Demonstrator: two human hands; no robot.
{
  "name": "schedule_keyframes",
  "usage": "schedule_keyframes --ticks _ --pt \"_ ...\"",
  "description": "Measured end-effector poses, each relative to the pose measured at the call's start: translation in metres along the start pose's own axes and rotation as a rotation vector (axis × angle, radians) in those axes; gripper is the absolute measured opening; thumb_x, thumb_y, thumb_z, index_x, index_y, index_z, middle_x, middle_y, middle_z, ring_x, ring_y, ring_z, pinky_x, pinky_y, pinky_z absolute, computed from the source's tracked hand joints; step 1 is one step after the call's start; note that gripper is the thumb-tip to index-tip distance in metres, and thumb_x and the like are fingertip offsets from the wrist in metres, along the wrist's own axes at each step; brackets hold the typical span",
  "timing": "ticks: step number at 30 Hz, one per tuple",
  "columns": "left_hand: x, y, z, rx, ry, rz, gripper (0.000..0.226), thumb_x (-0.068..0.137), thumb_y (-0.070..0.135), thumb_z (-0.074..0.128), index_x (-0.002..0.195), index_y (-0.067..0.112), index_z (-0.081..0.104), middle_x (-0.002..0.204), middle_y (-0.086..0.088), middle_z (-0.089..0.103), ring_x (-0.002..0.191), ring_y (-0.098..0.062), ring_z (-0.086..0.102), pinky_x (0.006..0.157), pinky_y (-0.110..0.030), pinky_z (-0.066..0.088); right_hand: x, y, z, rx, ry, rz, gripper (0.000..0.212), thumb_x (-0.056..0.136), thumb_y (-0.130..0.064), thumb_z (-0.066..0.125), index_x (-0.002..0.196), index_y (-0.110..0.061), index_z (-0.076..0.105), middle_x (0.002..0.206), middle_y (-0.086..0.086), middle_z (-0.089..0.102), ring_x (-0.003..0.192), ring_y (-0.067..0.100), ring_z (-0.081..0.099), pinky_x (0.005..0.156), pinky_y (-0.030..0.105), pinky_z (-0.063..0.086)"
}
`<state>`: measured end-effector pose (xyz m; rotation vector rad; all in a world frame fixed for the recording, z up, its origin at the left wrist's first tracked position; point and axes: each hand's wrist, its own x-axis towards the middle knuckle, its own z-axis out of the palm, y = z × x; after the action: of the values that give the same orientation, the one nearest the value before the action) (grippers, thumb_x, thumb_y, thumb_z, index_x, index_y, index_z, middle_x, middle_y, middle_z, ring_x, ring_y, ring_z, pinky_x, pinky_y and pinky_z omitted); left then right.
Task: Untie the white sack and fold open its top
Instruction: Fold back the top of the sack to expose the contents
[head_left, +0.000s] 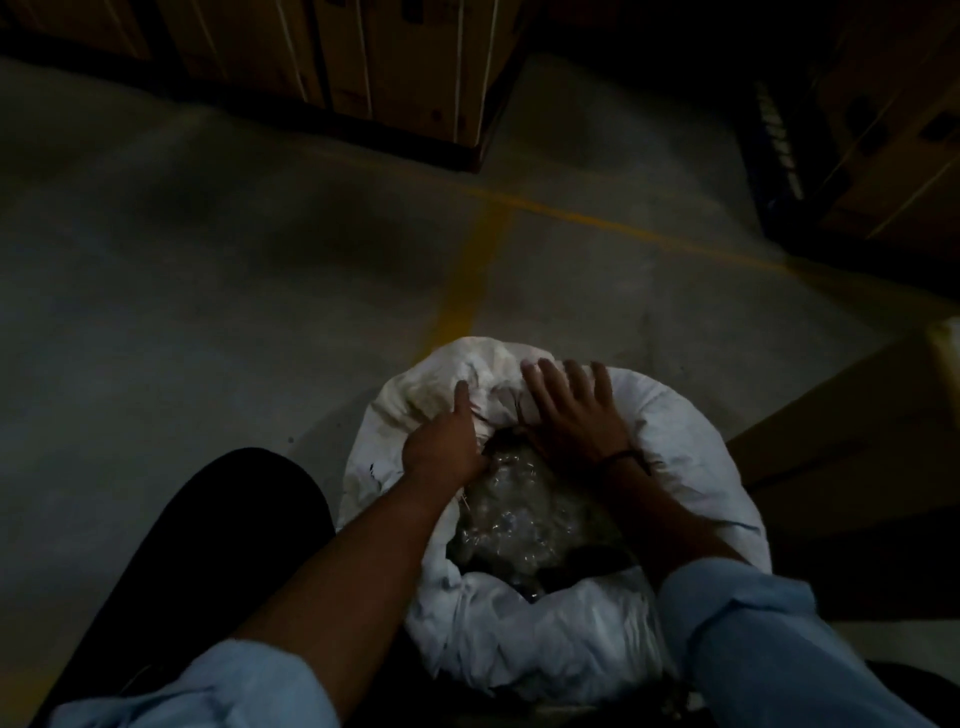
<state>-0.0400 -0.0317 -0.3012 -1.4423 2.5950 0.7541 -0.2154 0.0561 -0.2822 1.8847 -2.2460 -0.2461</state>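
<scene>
Now your left hand (441, 447) pinches the far-left rim of the sack (675, 436), thumb pointing out over the cloth and fingers hidden inside, so that grip is closed on the sack. Between your arms the sack stands on the floor (208, 270), mouth open, crinkled clear plastic (514, 514) showing inside. Your right hand (571, 415) lies flat on the far rim, fingers spread, gripping nothing.

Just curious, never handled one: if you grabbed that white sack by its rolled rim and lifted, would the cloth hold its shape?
Probably not. The white sack looks floppy: its rim lies in soft crumpled folds under the right hand. It likely stays put when nudged, since it sits wide and full on the floor.
</scene>
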Motion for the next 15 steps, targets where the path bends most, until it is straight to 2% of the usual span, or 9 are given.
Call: schedule_keyframes --ticks 1,3,4,6,9,11,12,14,15 --pt "0.002 -0.002 -0.009 -0.069 -0.06 0.032 0.117 0.073 0.057 0.075 0.153 0.023 -0.003 0.138 -0.017 0.052 0.117 -0.033 0.058 0.09 -0.043 0.05 -0.005 0.005 0.005 -0.001 -0.043 0.042 0.084 0.088 -0.07 0.033 0.151 -0.016 0.024 0.143 0.015 0.046 0.125 0.04 0.046 0.108 0.062 0.024" --pt "0.009 -0.011 -0.038 -0.241 -0.138 0.111 0.117 0.065 0.05 0.086 0.152 0.016 0.016 0.149 -0.013 0.043 0.131 -0.029 0.048 0.104 -0.04 0.043 -0.006 0.024 0.008 0.053 -0.079 0.11 0.084 0.086 -0.071 0.035 0.148 -0.014 0.031 0.125 0.017 0.058 0.108 0.039 0.059 0.102 0.059 0.035" --pt "0.017 -0.02 -0.054 -0.353 -0.167 0.129 0.108 0.062 0.043 0.09 0.148 0.015 0.03 0.147 -0.01 0.047 0.13 -0.025 0.05 0.106 -0.037 0.042 -0.002 0.035 -0.001 0.106 -0.098 0.126 0.08 0.088 -0.068 0.038 0.147 -0.014 0.032 0.118 0.018 0.062 0.1 0.038 0.062 0.096 0.054 0.043" --pt "0.023 -0.036 -0.079 -0.569 -0.269 0.112 0.092 0.053 0.041 0.095 0.132 0.016 0.053 0.128 -0.001 0.063 0.114 -0.017 0.061 0.103 -0.035 0.047 0.016 0.054 -0.023 0.251 -0.251 0.103 0.069 0.09 -0.063 0.047 0.141 -0.018 0.037 0.118 0.017 0.064 0.1 0.037 0.063 0.084 0.043 0.048" --pt "0.027 -0.054 -0.084 -0.738 -0.448 0.067 0.092 0.044 0.049 0.094 0.125 0.019 0.062 0.117 0.002 0.07 0.109 -0.019 0.066 0.104 -0.04 0.049 0.043 0.067 -0.05 0.501 -0.41 0.117 0.071 0.072 -0.085 0.048 0.111 -0.026 0.057 0.11 0.005 0.066 0.089 0.023 0.061 0.076 0.035 0.047" --pt "0.032 -0.054 -0.079 -0.587 -0.433 0.004 0.098 0.041 0.057 0.092 0.127 0.023 0.06 0.122 0.0 0.068 0.11 -0.02 0.065 0.104 -0.043 0.049 0.048 0.065 -0.052 0.544 -0.432 0.141 0.069 0.071 -0.084 0.051 0.11 -0.028 0.055 0.108 0.002 0.066 0.087 0.02 0.06 0.073 0.033 0.044" --pt "0.034 -0.05 -0.078 -0.386 -0.353 -0.046 0.1 0.042 0.061 0.09 0.129 0.023 0.057 0.126 -0.003 0.066 0.111 -0.023 0.064 0.104 -0.044 0.047 0.046 0.063 -0.048 0.517 -0.422 0.16 0.066 0.076 -0.077 0.056 0.118 -0.026 0.052 0.11 0.004 0.066 0.09 0.024 0.061 0.073 0.032 0.042" --pt "0.031 -0.024 -0.071 0.19 -0.026 -0.162 0.093 0.065 0.058 0.078 0.142 0.019 0.042 0.141 -0.014 0.053 0.127 -0.035 0.051 0.111 -0.052 0.034 0.04 0.055 -0.041 0.397 -0.253 0.176 0.068 0.085 -0.065 0.054 0.135 -0.02 0.042 0.115 0.013 0.066 0.097 0.034 0.064 0.076 0.035 0.041" --pt "0.024 -0.001 -0.067 0.365 0.152 -0.116 0.089 0.078 0.054 0.068 0.15 0.019 0.029 0.148 -0.019 0.042 0.135 -0.041 0.04 0.115 -0.057 0.023 0.036 0.052 -0.038 0.327 -0.1 0.16 0.071 0.088 -0.065 0.047 0.139 -0.016 0.039 0.116 0.016 0.065 0.098 0.036 0.064 0.079 0.038 0.043"
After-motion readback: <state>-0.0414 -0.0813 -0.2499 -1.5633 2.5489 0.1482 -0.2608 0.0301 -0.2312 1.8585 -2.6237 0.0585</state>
